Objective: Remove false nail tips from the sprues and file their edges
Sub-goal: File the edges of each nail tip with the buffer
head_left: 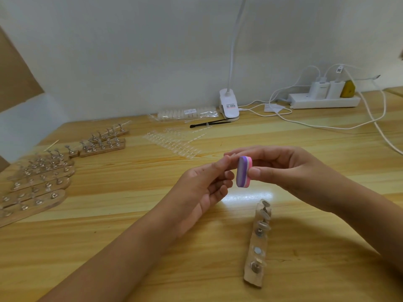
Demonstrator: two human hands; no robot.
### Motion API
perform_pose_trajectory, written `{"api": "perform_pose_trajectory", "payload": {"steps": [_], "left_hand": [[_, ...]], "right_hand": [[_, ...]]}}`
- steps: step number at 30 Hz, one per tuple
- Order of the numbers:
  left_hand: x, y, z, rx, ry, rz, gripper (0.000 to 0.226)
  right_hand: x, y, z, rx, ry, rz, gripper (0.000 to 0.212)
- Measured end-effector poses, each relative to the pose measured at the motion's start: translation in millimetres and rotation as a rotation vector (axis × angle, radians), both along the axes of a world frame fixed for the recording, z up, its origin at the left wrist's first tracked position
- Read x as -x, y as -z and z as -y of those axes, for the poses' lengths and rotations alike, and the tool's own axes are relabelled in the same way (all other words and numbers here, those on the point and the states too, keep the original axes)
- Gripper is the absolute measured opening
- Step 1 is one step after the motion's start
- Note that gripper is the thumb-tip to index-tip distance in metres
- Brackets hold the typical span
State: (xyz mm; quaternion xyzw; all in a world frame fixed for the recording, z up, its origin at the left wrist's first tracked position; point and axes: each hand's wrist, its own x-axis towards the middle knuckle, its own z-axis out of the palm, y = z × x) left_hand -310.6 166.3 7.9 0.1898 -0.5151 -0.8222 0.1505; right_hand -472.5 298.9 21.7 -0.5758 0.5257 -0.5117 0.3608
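Midway, seemingly: the right hand (290, 171) clamps a purple-pink buffer block (243, 172), and the left hand (202, 186) pinches something tiny against it, presumably a nail tip. Filed tips (264, 214) sit on the wooden holder strip (255, 277) at five o'clock. Sprues (172, 142) still carrying tips lie at twelve.

You have open table (122, 182) centre-left, this side of the middle — pass freely there. The wooden stands (37, 184) crowd the left, clear sprues (172, 142) lie beyond the middle, one wooden strip (258, 243) sits near right — and cables (327, 125) trail far right.
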Motion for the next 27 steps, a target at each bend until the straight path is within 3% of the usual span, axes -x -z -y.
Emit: {"api": "perform_pose_trajectory", "payload": {"steps": [5, 14, 18, 27], "left_hand": [[0.6, 1.5, 0.5, -0.050, -0.034, -0.026, 0.031], [0.3, 2.4, 0.7, 0.072, -0.052, -0.058, 0.044], [0.9, 3.3, 0.9, 0.142, -0.084, -0.038, 0.067], [-4.6, -3.5, -4.7, 0.472, -0.034, 0.022, 0.026]], "right_hand": [[-0.3, -0.8, -0.3, -0.013, -0.048, 0.074, 0.033], [-5.3, -1.1, 0.2, -0.007, -0.060, 0.164, 0.033], [-4.5, -2.3, -0.7, 0.016, -0.034, 0.203, 0.034], [-7.4, -5.0, -1.0, -0.007, 0.058, 0.157, 0.039]]}}
